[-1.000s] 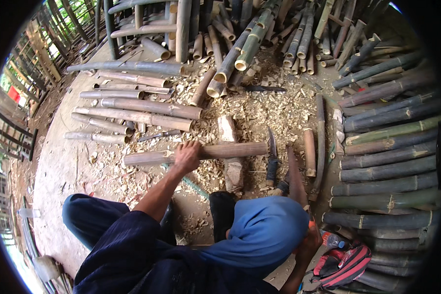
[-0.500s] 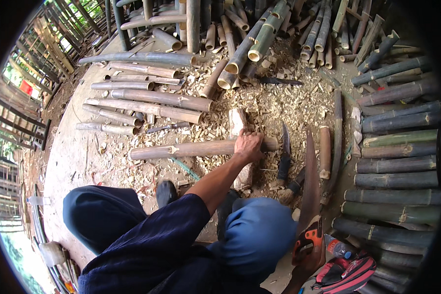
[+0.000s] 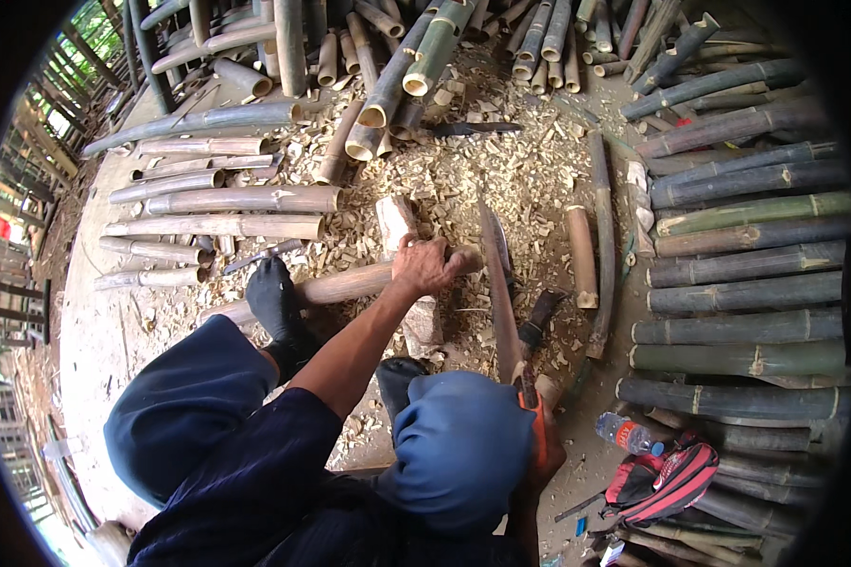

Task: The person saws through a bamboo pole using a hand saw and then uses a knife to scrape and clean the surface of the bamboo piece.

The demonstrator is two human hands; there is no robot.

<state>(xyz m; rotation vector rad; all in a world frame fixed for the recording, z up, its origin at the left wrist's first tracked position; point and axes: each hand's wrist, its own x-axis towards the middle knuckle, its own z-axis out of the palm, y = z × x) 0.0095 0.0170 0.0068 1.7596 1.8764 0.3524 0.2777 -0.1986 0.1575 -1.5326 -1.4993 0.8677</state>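
Observation:
A brown bamboo pole (image 3: 350,283) lies crosswise on the ground over a pale wooden block (image 3: 424,326). My left hand (image 3: 424,265) is closed over the pole near its right end, holding it on the block. My left foot (image 3: 276,293), in a dark covering, presses on the pole's left part. In my right hand (image 3: 550,454), beside my right knee, is a handsaw (image 3: 503,312) with an orange handle. Its blade points away from me, just right of the pole's end; I cannot tell whether they touch. A knife (image 3: 504,248) lies partly hidden behind the blade.
Cut bamboo pieces (image 3: 246,198) lie at the left, with a narrow tool (image 3: 263,255) nearby. Bamboo poles (image 3: 738,317) are stacked along the right, near a plastic bottle (image 3: 631,434) and a red-and-black bag (image 3: 667,482). Wood chips (image 3: 520,180) cover the ground; another dark blade (image 3: 473,128) lies beyond.
My left foot has come up onto the bamboo pole. The handsaw has moved left, bringing its blade beside the pole's right end. The view has shifted; my left hand still holds the pole.

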